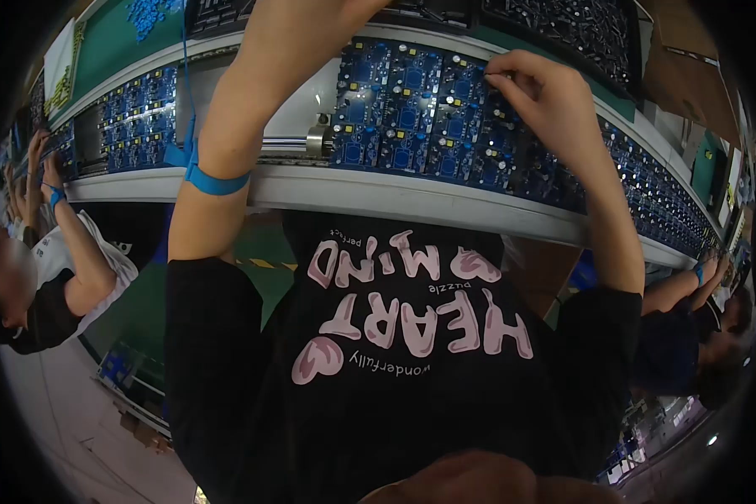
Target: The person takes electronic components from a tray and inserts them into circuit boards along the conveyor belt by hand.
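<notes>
My left hand (323,21) reaches toward the parts trays at the top edge of the view, and its fingers are cut off. A blue wrist strap (218,179) with a cord circles that forearm. My right hand (546,92) is over the blue circuit boards (407,109), with thumb and forefinger pinched together at the board surface. Whatever the pinch holds is too small to make out. The boards lie in joined panels on the line, dotted with small yellow, white and dark components.
A black tray of dark parts (563,34) stands beyond the boards, and blue parts (149,17) lie at the far left. A metal rail (290,144) runs beside the panels. The line's pale edge (395,188) passes before me. Co-workers sit on both sides.
</notes>
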### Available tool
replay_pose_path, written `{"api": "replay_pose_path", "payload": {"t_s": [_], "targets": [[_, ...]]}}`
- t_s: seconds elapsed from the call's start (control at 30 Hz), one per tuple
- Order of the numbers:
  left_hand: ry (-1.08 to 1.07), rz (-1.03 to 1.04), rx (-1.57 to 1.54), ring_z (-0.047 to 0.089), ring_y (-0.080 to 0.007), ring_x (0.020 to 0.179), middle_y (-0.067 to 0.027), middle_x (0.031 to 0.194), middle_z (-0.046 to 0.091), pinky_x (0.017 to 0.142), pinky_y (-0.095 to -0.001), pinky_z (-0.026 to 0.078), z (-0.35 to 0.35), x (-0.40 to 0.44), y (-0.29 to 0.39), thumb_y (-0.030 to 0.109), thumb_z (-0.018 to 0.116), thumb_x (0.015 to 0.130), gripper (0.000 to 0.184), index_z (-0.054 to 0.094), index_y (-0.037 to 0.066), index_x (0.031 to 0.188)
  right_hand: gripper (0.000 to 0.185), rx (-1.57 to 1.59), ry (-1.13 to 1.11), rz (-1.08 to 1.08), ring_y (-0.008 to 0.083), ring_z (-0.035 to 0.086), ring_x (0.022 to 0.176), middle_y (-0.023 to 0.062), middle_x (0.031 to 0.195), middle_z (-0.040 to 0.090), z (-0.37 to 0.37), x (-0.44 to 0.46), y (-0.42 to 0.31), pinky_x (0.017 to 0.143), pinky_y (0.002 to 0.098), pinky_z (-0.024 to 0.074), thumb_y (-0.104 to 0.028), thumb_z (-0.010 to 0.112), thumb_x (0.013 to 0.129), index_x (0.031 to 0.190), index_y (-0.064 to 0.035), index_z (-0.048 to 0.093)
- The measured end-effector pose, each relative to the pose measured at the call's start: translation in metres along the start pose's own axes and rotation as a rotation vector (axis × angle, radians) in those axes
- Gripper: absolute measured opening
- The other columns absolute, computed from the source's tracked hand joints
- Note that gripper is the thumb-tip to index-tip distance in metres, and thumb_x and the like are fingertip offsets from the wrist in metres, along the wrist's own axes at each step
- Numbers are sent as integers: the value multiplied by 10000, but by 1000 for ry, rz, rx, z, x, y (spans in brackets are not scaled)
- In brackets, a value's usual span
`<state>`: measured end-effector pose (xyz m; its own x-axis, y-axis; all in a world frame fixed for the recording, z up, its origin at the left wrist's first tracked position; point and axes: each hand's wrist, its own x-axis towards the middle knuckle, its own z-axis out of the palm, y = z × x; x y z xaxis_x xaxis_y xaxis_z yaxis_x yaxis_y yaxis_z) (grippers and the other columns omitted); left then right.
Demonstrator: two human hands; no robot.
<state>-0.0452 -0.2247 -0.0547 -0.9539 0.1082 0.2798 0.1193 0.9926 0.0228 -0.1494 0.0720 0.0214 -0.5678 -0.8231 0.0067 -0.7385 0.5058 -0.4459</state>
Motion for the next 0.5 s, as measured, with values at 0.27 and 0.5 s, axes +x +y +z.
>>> {"api": "replay_pose_path", "payload": {"t_s": [0.27, 0.5], "targets": [[15, -34, -185, 711, -234, 769, -111, 883, 699, 665, -307, 576, 7, -2, 12, 76, 685, 918, 178, 725, 54, 1091, 108, 83, 36, -2, 147, 455, 483, 15, 541, 486, 5, 0, 5, 500, 309, 365, -191, 726, 901, 985, -124, 731], [39, -44, -325, 712, -232, 770, -112, 887, 700, 667, -302, 577, 19, 17, 12, 74, 684, 920, 179, 724, 51, 1093, 115, 102, 30, 24, 128, 440, 487, 17, 548, 486, 6, 0, 3, 497, 303, 352, -181, 726, 907, 993, -105, 726]]}}
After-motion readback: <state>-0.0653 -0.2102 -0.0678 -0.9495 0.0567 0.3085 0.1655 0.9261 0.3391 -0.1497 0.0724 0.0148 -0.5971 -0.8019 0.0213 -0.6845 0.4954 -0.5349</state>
